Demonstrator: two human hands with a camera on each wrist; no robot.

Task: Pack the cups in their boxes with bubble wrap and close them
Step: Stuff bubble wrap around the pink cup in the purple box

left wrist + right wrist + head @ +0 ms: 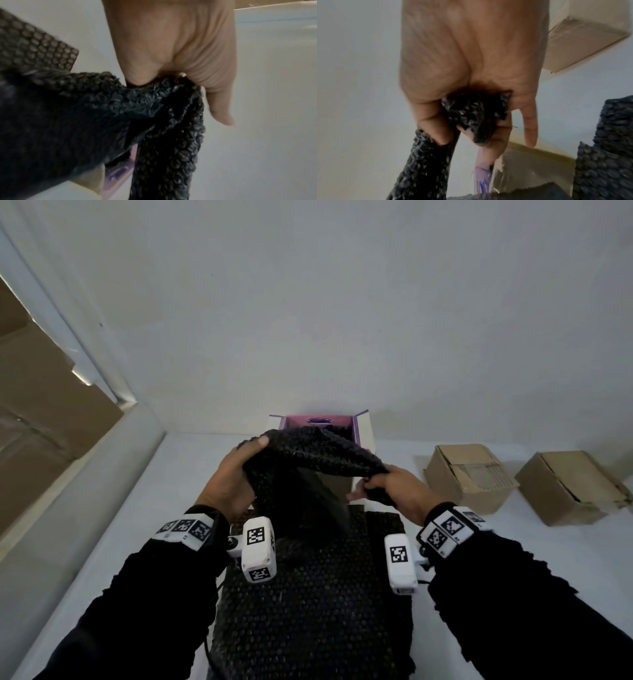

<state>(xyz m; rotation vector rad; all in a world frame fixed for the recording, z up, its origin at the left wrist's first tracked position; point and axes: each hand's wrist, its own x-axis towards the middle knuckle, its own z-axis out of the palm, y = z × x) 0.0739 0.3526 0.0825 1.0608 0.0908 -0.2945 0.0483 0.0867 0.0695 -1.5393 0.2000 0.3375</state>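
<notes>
A sheet of black bubble wrap [315, 453] is stretched between my two hands above the table. My left hand [233, 477] grips its left end [154, 94], thumb on top. Its right end [476, 112] is bunched in my right hand [387, 484]. Behind the wrap stands an open white box [364, 429] with a purple inside; a purple-and-white edge of it shows in the wrist views [482, 175]. Whether a cup is inside the wrap or the box I cannot tell. More black bubble wrap [308, 594] lies flat on the table below my wrists.
Two closed brown cardboard boxes [469, 477] [572, 487] sit on the white table [513, 549] to the right. A grey wall rises just behind the open box. At the far left are a ledge and brown cardboard [41, 378].
</notes>
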